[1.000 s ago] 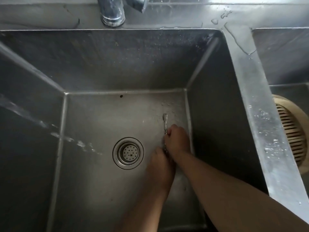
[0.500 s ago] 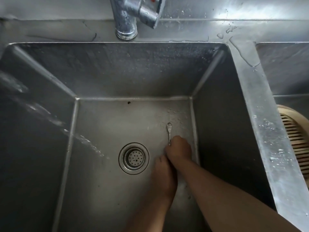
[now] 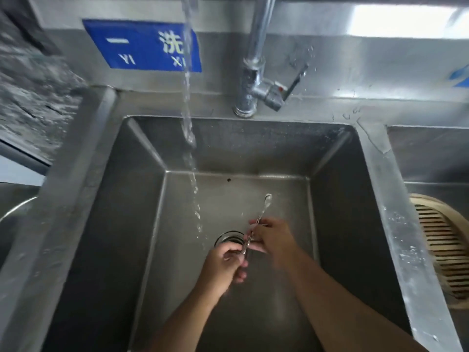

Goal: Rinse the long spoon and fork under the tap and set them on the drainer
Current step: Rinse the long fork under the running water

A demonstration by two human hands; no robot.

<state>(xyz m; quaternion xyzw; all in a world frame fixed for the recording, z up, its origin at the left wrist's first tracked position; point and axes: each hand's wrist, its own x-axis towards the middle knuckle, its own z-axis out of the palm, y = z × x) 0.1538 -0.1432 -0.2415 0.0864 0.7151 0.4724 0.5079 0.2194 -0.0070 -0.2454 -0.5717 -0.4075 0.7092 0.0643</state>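
Observation:
A long thin metal spoon [image 3: 264,208] points away from me above the sink floor, its bowl end at the far tip. My left hand [image 3: 223,262] grips the near end of the handle. My right hand [image 3: 272,237] holds the middle of the handle, fingers wrapped around it. Whether a fork lies with the spoon in my hands I cannot tell. A stream of water [image 3: 190,138] falls just left of my hands, not touching the spoon. The tap [image 3: 253,69] stands at the back of the sink. A beige slatted drainer [image 3: 446,245] sits in the right basin.
The deep steel sink [image 3: 121,224] has a round drain [image 3: 228,237] partly hidden under my hands. A steel divider [image 3: 396,224] separates it from the right basin. A blue sign [image 3: 142,45] is fixed to the backsplash. A metal rim [image 3: 15,209] shows at far left.
Both hands have lifted the spoon off the sink floor and toward the middle, near the stream. The view has tilted up, showing the tap, sign and falling water.

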